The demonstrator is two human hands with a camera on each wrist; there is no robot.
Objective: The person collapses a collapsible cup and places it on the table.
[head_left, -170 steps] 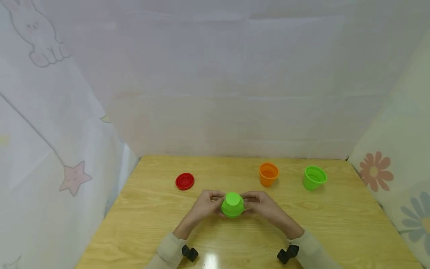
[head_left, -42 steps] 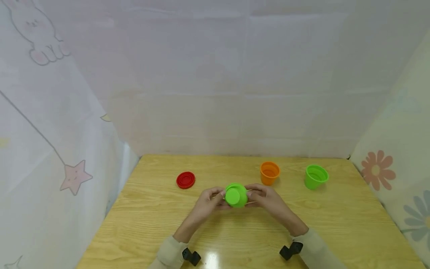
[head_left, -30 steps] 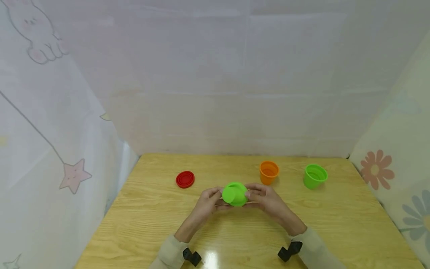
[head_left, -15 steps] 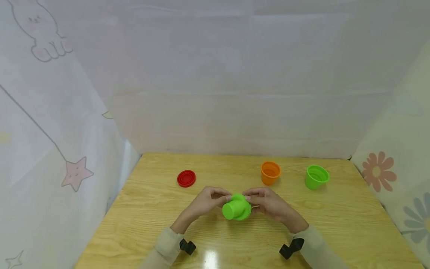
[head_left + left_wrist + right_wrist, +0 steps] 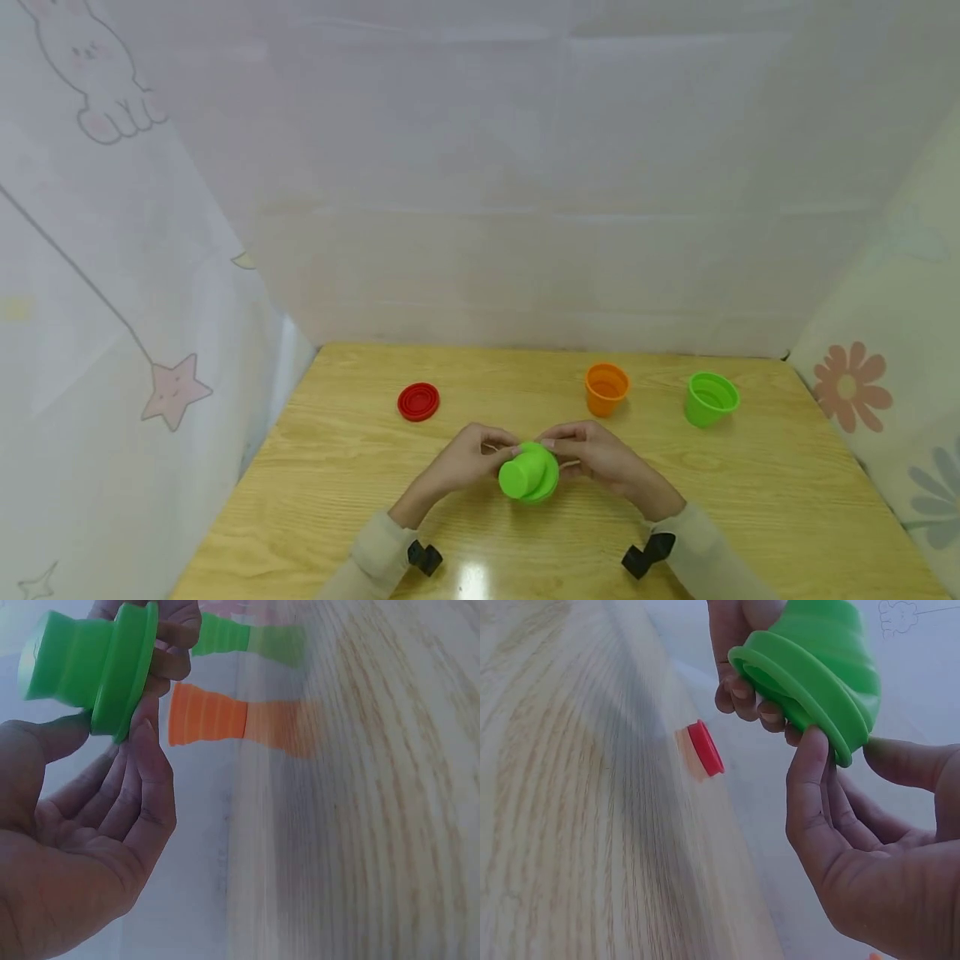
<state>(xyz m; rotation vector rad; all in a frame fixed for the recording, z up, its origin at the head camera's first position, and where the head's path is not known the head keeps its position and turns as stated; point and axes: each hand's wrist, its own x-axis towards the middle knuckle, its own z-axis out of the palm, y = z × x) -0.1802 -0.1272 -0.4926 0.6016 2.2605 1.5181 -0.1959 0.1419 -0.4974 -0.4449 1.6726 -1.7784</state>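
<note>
A light green collapsible cup (image 5: 531, 473) is held above the table between both hands, its base tilted toward the head camera and to the left. The left hand (image 5: 461, 462) pinches its rim between thumb and fingers on the left. On the other side the right hand (image 5: 603, 458) grips the rim, thumb outside and fingertips at the edge. In the right wrist view the cup (image 5: 821, 667) has a stepped, uneven wall, partly folded near the rim. The left wrist view shows its narrow base section standing out from the wide rim.
On the wooden table (image 5: 337, 500) lies a flat, collapsed red cup (image 5: 418, 402) at the back left. An orange cup (image 5: 607, 390) and another green cup (image 5: 711, 400) stand upright, extended, at the back right. Printed cloth hangs behind and at both sides.
Earlier the cup was held base up; its base has since tilted left and its narrow section sticks out further. Over the last second both hands have lowered it slightly toward the person.
</note>
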